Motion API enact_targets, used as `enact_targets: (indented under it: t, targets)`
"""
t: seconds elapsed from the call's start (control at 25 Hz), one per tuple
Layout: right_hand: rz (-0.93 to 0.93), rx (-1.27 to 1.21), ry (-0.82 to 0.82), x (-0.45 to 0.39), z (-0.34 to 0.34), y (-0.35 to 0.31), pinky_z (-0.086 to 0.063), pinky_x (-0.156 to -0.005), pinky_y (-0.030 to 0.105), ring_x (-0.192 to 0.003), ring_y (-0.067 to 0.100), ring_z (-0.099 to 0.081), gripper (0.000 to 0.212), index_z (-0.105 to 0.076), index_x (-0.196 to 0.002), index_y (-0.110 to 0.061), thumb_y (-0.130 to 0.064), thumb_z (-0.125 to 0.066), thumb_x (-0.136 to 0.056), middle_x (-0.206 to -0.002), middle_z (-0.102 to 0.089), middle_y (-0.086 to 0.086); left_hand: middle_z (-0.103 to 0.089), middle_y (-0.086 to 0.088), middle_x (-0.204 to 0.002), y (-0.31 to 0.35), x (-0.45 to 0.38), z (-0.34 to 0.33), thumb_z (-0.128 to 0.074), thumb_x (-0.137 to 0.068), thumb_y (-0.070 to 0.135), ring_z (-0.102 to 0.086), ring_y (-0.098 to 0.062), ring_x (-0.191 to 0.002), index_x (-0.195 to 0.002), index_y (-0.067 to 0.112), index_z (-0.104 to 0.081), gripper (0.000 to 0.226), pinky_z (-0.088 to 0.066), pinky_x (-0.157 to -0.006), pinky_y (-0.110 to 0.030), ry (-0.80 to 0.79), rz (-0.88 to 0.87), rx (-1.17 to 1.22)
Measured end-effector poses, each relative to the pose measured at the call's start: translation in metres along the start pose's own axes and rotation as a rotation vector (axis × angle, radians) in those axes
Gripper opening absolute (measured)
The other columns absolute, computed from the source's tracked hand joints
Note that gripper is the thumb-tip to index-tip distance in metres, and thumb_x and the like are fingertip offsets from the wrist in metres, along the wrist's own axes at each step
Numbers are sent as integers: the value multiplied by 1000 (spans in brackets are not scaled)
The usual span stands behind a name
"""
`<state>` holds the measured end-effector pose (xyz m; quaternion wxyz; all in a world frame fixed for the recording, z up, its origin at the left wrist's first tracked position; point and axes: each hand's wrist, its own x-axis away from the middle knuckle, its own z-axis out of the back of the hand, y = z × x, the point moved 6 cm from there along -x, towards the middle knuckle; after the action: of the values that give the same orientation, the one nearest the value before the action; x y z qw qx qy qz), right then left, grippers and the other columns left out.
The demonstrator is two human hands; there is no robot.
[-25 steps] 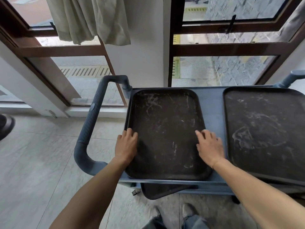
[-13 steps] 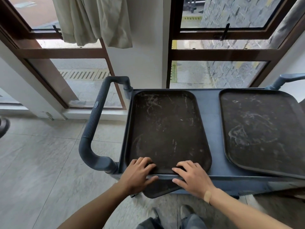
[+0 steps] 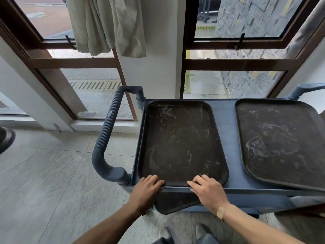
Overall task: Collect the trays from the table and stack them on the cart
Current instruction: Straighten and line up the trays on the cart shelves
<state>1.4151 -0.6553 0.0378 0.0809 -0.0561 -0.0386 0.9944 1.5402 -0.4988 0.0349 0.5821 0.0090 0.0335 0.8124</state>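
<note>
A scratched dark tray (image 3: 181,141) lies flat on the left half of the blue cart's top shelf (image 3: 226,148). A second dark tray (image 3: 281,143) lies to its right, its near corner overhanging the cart's front edge. My left hand (image 3: 146,189) and my right hand (image 3: 207,191) rest side by side on the left tray's near rim at the cart's front edge, fingers straight on the rim. Below the hands, another dark tray (image 3: 174,202) sticks out from a lower shelf.
The cart's ribbed handle (image 3: 110,132) curves out on the left. A second handle (image 3: 306,88) shows at the far right. Windows with brown frames and a pale curtain (image 3: 105,23) stand behind the cart. Grey tiled floor lies to the left; my shoes (image 3: 202,233) are below.
Both hands slid from the tray's side rims to its near rim a second ago; in the last half second they have stayed there almost still.
</note>
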Motion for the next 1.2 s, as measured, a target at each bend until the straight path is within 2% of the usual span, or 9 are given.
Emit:
enact_targets:
  t: [0.32,0.4,0.56,0.68,0.84,1.0,1.2]
  targets:
    - [51,-9,-35,-5,8,-4,-51,-46,23,-71,12,-63,37,-76,-100,-27,-26,-87,-65,-90,-69,-14,-61,6,-85,2,3,2,-70,-85,34,-60,-14,-73,-100,24,-69,18,-51,-60,-27,54,69,-18]
    - [65,-11,-57,-7,7,-7,-50,-46,21,-71,11,-62,42,-75,-101,-28,-23,-89,-62,-91,-68,-16,-61,6,-86,-1,5,1,-62,-89,35,-60,-15,-74,-99,24,-68,17,-51,-61,-27,66,79,-36]
    - [77,-6,-82,-7,5,-11,-51,-50,20,-75,11,-63,53,-74,-106,-27,-14,-88,-56,-95,-68,-15,-60,5,-83,-6,8,0,-39,-91,38,-59,-16,-72,-95,23,-68,33,-50,-59,-29,71,100,-67]
    - [109,-12,-83,-8,4,-17,-52,-54,22,-79,13,-63,60,-72,-111,-25,-8,-84,-55,-100,-68,-13,-59,4,-82,-10,13,0,-38,-92,39,-57,-17,-71,-93,23,-67,34,-49,-58,-30,66,107,-91]
    - [115,-27,-52,-7,1,-24,-51,-55,22,-77,12,-64,68,-73,-108,-25,-5,-85,-44,-98,-68,-14,-58,3,-79,-14,17,-4,-37,-94,37,-56,-19,-68,-89,21,-67,34,-47,-55,-32,92,89,-135]
    - [127,-43,-48,-8,-1,-23,-53,-55,22,-77,11,-64,71,-74,-108,-25,-4,-85,-41,-98,-68,-15,-59,2,-79,-15,15,-6,-29,-100,36,-56,-18,-67,-91,20,-67,42,-47,-55,-31,145,44,-160]
    - [142,-46,-47,-9,-3,-22,-52,-56,22,-78,11,-65,71,-74,-109,-24,-4,-83,-41,-99,-69,-14,-60,2,-80,-15,14,-9,-40,-95,33,-57,-18,-68,-93,18,-68,32,-48,-56,-31,134,42,-133]
